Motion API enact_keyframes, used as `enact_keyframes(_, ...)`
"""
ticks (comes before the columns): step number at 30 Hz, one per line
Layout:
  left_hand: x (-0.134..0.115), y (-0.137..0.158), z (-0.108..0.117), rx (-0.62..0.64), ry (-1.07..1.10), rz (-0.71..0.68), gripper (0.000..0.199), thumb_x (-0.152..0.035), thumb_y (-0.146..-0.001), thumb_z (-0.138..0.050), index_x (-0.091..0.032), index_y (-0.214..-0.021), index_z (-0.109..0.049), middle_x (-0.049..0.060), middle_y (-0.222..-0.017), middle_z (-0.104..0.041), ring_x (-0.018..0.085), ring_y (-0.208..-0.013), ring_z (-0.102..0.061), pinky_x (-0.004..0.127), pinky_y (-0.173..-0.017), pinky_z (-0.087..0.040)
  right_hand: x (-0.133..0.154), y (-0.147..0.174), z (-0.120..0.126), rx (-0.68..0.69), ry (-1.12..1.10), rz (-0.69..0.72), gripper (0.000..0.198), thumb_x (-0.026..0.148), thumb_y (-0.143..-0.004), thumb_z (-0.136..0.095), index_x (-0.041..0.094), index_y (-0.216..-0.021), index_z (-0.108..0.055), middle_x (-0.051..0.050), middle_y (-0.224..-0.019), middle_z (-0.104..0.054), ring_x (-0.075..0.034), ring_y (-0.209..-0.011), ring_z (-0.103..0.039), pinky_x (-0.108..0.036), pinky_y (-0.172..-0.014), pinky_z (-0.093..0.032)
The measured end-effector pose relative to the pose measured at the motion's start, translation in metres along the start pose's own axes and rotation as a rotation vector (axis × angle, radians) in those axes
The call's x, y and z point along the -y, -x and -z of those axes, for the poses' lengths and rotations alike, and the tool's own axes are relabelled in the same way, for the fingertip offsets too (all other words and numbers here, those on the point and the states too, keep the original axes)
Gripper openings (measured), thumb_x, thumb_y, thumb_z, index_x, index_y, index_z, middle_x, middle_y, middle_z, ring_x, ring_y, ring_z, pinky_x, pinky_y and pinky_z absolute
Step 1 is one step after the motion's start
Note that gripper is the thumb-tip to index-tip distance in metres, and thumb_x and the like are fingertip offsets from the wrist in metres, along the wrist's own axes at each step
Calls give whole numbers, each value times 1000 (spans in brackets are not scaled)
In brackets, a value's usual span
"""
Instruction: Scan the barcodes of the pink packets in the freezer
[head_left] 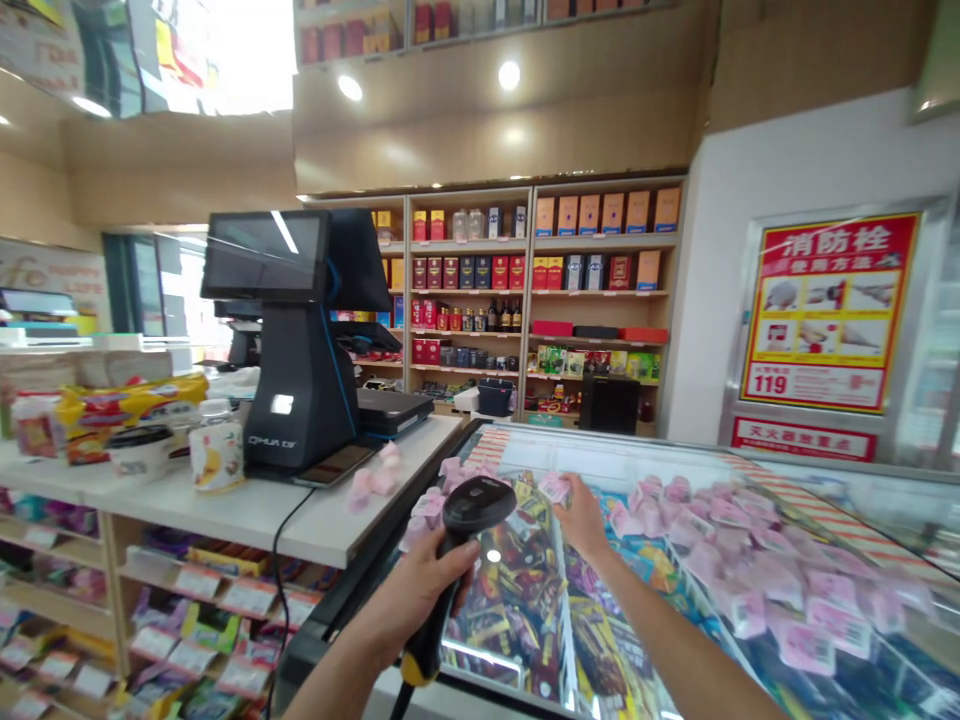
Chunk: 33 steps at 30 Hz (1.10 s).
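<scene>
My left hand [424,590] is wrapped round the handle of a black barcode scanner [480,503], whose yellow-tipped base and cable hang below. Further forward, my right hand [581,515] pinches a small pink-and-white packet [553,487] with a printed label, held over the glass top of a chest freezer [675,450]. Many similar pink packets [772,560] are heaped on the right part of the glass. A smaller group [427,505] lies at the glass's left edge, near the scanner head. Wrapped ice creams [510,590] show through the glass below my hands.
On the white counter [315,520] at left stand a black cash register [300,370], a paper cup [216,450] and yellow snack bags [127,405]. A few pink packets [375,475] lie by the counter's edge. A black cable [276,580] hangs down its front. Shelves of boxes [472,270] line the back.
</scene>
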<state>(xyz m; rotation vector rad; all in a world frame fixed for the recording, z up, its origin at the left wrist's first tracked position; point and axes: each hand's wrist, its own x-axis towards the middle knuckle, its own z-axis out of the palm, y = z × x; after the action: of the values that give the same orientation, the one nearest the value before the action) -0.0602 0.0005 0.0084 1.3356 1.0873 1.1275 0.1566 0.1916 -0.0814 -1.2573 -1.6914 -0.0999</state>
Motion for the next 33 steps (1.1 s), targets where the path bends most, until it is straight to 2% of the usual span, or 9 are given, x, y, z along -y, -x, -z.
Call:
enact_keyframes(9,-5,3,-21,75,-54,-6,29,-44,-69,-51,-15,-65,-45,-5,-51,-46,6,-44,-40,19,-46,-31,-3,2,24,-31,25,66,46,11,-60,-41,16,-106,-43,-7,-99,-56,-18,-90,-51,-31,-78,-39)
enact_keyframes(14,-8,5,-24,37,-73,-5,30,-45,-68,-51,-15,-67,-45,-5,-51,-46,5,-44,-40,19,-46,-31,-4,10,33,16,206,64,41,10,-64,-43,18,-104,-47,-6,-100,-57,-18,-93,-49,-32,-79,-33)
enact_keyframes(18,-8,3,-15,-40,-47,8,29,-43,-68,-52,-15,-65,-44,-6,-50,-45,5,-43,-40,19,-45,-31,-16,22,40,83,450,42,33,12,-66,-48,23,-97,-53,-4,-98,-57,-20,-95,-45,-36,-79,-27)
enact_keyframes(22,-3,0,-3,-67,-19,34,30,-44,-67,-53,-16,-66,-44,-5,-51,-46,6,-43,-41,20,-45,-32,-34,26,46,110,581,-13,33,10,-68,-47,23,-98,-53,-4,-103,-55,-20,-97,-42,-35,-79,-25)
enact_keyframes(29,6,2,14,-119,-40,22,30,-45,-68,-52,-15,-63,-45,-5,-50,-46,6,-43,-41,18,-44,-31,-46,19,47,138,665,36,33,8,-71,-41,21,-98,-54,-9,-98,-55,-25,-93,-42,-42,-78,-24)
enact_keyframes(33,10,5,27,-138,-69,23,34,-48,-67,-51,-16,-61,-45,-4,-49,-47,7,-43,-41,19,-44,-31,-34,17,45,104,618,46,36,10,-64,-47,19,-98,-53,-11,-113,-48,-28,-104,-36,-47,-84,-20)
